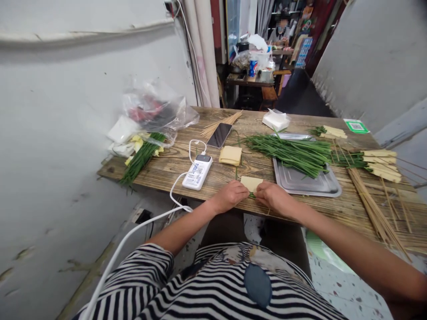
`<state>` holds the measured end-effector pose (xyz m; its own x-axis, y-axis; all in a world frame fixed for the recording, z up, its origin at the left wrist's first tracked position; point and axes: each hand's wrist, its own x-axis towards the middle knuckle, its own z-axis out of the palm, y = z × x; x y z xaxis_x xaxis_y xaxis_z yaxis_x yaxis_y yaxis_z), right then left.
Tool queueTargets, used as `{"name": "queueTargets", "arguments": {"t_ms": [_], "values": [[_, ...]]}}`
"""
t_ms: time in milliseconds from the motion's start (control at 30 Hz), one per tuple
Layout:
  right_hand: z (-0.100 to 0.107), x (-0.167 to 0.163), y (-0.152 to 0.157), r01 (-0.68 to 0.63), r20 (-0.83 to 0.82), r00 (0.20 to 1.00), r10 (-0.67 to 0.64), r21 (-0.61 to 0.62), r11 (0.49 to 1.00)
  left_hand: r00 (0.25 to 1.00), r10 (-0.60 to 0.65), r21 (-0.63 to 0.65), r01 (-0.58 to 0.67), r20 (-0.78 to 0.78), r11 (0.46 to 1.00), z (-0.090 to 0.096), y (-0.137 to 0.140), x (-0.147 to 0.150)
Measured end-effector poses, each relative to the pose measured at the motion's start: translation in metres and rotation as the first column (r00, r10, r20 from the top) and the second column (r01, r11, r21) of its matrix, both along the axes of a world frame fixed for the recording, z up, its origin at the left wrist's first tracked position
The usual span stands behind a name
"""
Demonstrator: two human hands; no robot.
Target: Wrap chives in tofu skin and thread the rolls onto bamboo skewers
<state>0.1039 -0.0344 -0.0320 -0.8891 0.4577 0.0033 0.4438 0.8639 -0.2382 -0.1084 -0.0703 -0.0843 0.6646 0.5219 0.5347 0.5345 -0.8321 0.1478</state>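
At the near edge of the table a pale yellow tofu sheet (251,183) lies between my hands, with some green chives showing under its near edge. My left hand (231,195) pinches the sheet's left end. At the right end, my right hand (271,195) has its fingers closed on the sheet too. A small stack of tofu sheets (230,155) sits just beyond my left hand. Past my right hand, a heap of chives (293,151) lies across a metal tray (308,180). Skewered tofu rolls with chives (380,162) are at the far right.
A white power bank (197,172) with a cable stands left of the stack, near a phone (219,134). Wooden skewers (375,209) lie at right, more skewers (223,123) behind. Chives (142,155) and plastic bags (156,109) fill the left end. Tissues (276,120) sit at the back.
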Motion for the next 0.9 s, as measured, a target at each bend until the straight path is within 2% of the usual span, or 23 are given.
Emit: {"name": "queueTargets", "arguments": {"t_ms": [233, 400, 500, 600, 733, 900], "values": [[-0.008, 0.007, -0.003, -0.039, -0.066, 0.997, 0.043, 0.059, 0.998, 0.999, 0.035, 0.020, -0.034, -0.040, 0.999, -0.001, -0.003, -0.001], [-0.013, 0.007, -0.011, -0.023, -0.032, 0.999, 0.032, 0.244, 0.970, 1.000, 0.028, 0.043, -0.028, -0.006, 0.999, -0.003, -0.001, 0.001], [-0.020, 0.006, -0.017, 0.020, -0.064, 0.998, 0.003, 0.359, 0.933, 0.999, 0.033, -0.012, -0.033, -0.004, 0.999, -0.001, 0.000, 0.002], [-0.028, 0.005, -0.023, 0.061, -0.115, 0.993, -0.014, 0.416, 0.907, 0.997, 0.069, -0.080, -0.071, -0.027, 0.994, 0.004, 0.001, 0.003], [-0.032, 0.005, -0.029, 0.060, -0.119, 0.993, -0.011, 0.419, 0.906, 0.990, 0.132, -0.094, -0.137, -0.053, 0.986, 0.010, 0.001, 0.004], [-0.031, 0.005, -0.021, 0.118, -0.171, 0.983, -0.072, 0.278, 0.953, 0.986, 0.160, -0.067, -0.164, -0.054, 0.984, 0.010, -0.003, 0.002]]}}
